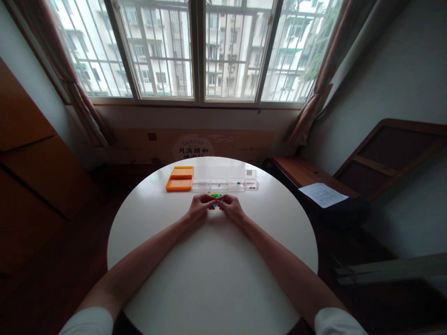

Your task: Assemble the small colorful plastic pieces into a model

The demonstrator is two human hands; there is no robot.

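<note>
Small coloured pieces, with two bare hands, on a round white tabletop

Item one: a heap of small pieces (pixel 214 195), green and yellow, lying on the tabletop (pixel 213 274) just beyond the meeting fingertips. A bit of blue (pixel 214 205) shows low between the hands.

Handling: left hand (pixel 201 204) and right hand (pixel 229 205), brought together directly in front of the heap, fingers bent and tips meeting. Whether they grip a piece cannot be told; the spot is too small and partly covered.

Containers, in a row beyond the heap: at left, an orange case (pixel 179 189), open; next, touching or nearly so, clear compartments (pixel 200 186), holding a small green piece (pixel 219 185) and a small blue piece (pixel 238 183); at right, a smaller clear box (pixel 257 185) with small dark contents, hard to make out.

Surroundings: a wooden bench (pixel 303 170) to the right, bearing printed paper (pixel 323 194); a cardboard panel (pixel 244 142) with Chinese lettering beyond the tabletop; above it, a barred window (pixel 199 51) between tied curtains (pixel 82 104).
</note>
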